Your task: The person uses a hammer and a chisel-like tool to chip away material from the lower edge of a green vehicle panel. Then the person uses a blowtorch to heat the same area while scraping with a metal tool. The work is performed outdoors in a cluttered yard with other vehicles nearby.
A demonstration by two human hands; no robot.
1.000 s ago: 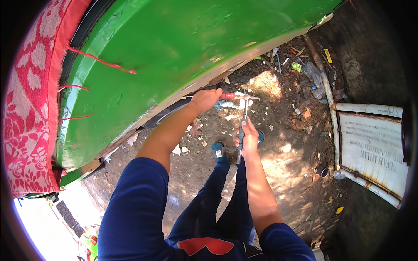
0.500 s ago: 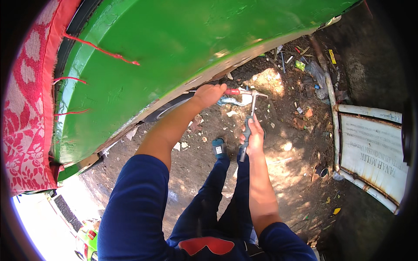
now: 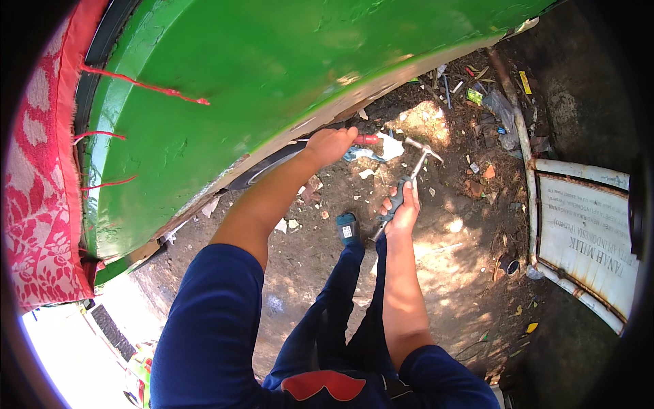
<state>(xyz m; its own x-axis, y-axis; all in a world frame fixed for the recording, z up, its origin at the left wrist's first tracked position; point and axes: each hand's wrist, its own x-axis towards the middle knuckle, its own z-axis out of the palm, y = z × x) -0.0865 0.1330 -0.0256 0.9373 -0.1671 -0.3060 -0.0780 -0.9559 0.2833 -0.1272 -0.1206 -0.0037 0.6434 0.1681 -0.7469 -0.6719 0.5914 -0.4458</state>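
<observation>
My left hand [image 3: 332,145] is wrapped round a red-handled screwdriver [image 3: 368,140]. The butt of its handle sticks out to the right of my fist. On the other side, its thin shaft points at the lower edge of the green vehicle body [image 3: 272,75], where the tip is hard to make out. My right hand [image 3: 403,210] grips a hammer [image 3: 419,162] by its grey handle. The metal hammer head is up and to the right of the screwdriver's butt, with a gap between them.
Beneath the green panel sits a dark tyre [image 3: 262,170]. Paint flakes and litter lie on the dirt ground [image 3: 320,198]. A patterned red cloth [image 3: 44,184] hangs at the left. To the right stands a rusty-framed white sign [image 3: 582,232] beside a pole [image 3: 521,129].
The hammer head has swung away to the right from the screwdriver's butt, where it was touching or nearly so. My left hand has stayed almost in place on the screwdriver.
</observation>
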